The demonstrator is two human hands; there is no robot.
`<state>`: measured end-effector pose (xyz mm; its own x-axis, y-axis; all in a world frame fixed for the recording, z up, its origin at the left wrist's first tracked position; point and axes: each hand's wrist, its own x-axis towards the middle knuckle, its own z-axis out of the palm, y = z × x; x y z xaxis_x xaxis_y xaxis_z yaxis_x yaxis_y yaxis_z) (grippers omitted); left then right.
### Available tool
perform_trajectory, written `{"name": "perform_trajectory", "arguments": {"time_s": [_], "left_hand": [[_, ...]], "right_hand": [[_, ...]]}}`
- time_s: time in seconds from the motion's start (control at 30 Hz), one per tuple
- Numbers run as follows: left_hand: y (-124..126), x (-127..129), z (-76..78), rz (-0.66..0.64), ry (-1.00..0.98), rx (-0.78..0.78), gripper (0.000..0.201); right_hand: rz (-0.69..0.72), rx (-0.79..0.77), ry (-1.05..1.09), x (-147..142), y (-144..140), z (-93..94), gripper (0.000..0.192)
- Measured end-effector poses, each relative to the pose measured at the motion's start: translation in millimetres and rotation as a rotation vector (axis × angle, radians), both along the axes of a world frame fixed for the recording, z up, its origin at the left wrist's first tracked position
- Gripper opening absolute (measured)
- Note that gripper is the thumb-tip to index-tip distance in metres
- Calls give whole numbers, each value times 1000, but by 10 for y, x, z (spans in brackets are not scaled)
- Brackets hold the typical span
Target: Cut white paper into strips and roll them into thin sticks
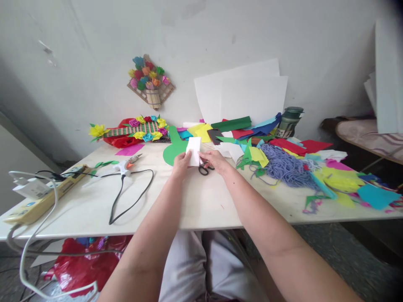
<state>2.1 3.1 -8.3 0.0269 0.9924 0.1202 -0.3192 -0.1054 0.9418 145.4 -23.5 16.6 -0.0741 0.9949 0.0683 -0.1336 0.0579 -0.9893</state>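
craft workspace, glue gun (124,167), yarn (283,165), paper flowers (145,71)

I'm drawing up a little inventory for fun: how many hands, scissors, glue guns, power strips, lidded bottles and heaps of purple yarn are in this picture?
Hands, left hand and right hand: 2
Scissors: 1
Glue gun: 1
Power strip: 1
Lidded bottle: 1
Purple yarn heap: 1
Total: 7

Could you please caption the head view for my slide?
Left hand holding white paper, right hand at its edge beside scissors.
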Motion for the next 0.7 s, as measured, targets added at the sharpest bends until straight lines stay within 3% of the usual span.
{"name": "perform_trajectory", "arguments": {"time_s": [0.1,0.33,0.4,0.57,0.7], "left_hand": [[6,-18,5,30,-70,-18,29],[-105,-17,107,-28,-235,-78,27],[-122,-13,123,-30,-259,-90,28],[-126,-14,132,-29,-279,-99,23],[-106,-26,117,-26,-292,-106,21]], "right_hand": [[-144,8,27,24,29,12,13],[-486,30,-25,286,188,-52,20],[-555,17,-167,390,233,-86,17],[-609,-55,-803,485,242,-115,17],[-578,-69,-1056,446,207,-110,20]]}}
